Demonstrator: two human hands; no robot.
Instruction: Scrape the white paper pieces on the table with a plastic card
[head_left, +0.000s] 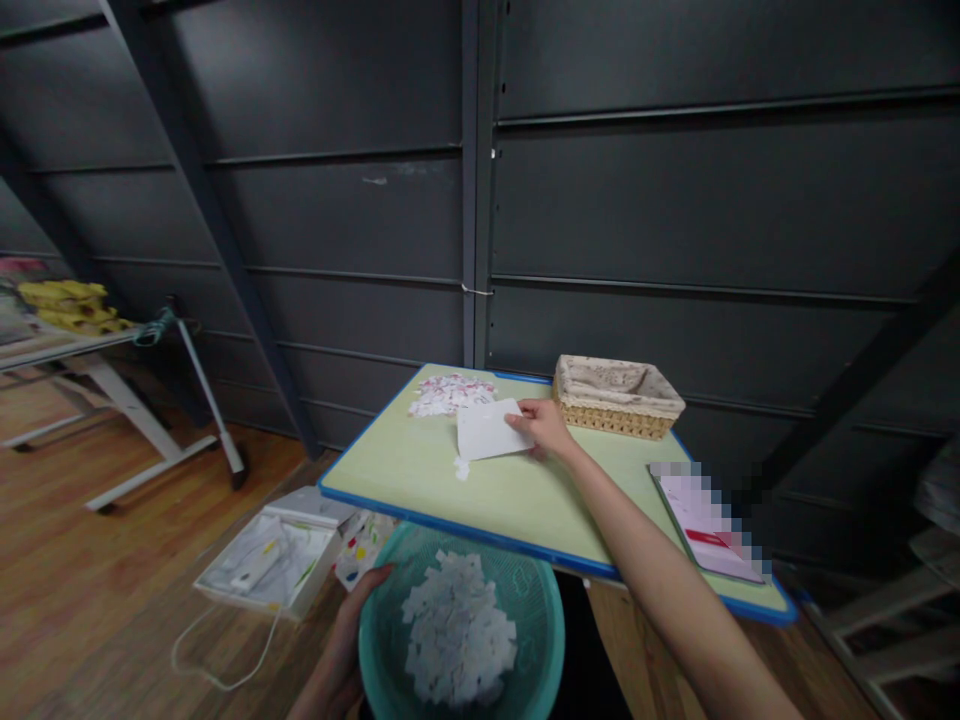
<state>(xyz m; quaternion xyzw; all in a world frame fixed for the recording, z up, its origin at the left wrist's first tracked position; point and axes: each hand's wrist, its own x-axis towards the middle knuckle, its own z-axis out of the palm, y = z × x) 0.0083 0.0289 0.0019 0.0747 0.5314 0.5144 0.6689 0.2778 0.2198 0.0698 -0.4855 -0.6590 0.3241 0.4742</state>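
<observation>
My right hand [541, 428] pinches the edge of a flat white card [489, 430] above the pale green table [390, 460]. Just left of the card's lower edge, a few small white paper pieces [462, 468] lie on the tabletop. Behind the card is a heap of small white and pinkish paper pieces [450, 393]. At the table's front edge, my left hand [352, 635] grips the rim of a teal plastic basket [551, 640]. Many small white paper pieces [457, 630] are piled inside that basket.
A cloth-lined wicker basket [615, 410] stands at the table's back right. A tablet-like device [709, 530] lies near the right edge. On the floor to the left is an open white box [262, 570] with a cord. Dark panels [337, 220] rise behind the table.
</observation>
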